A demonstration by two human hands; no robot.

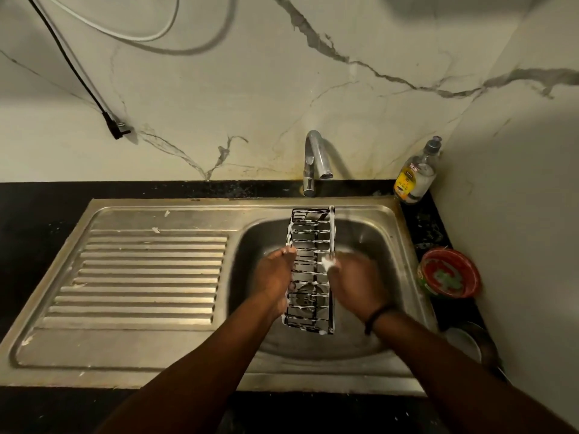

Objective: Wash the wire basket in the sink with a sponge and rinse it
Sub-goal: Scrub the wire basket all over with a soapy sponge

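A long black wire basket [310,245], streaked with white foam, is held over the steel sink bowl [385,245], its far end near the back rim. My left hand [274,274] grips its left side rail. My right hand [354,280] is blurred and closed round something foamy against the basket's right rail; the sponge itself is hidden in the fingers. A black band circles the right wrist. No water stream is visible from the chrome tap [315,161].
A ribbed steel drainboard [141,277] lies left of the bowl. A dish soap bottle [418,175] stands in the back right corner. A red bowl [449,272] and a steel vessel [470,339] sit on the black counter at right. A black plug [117,128] hangs on the wall.
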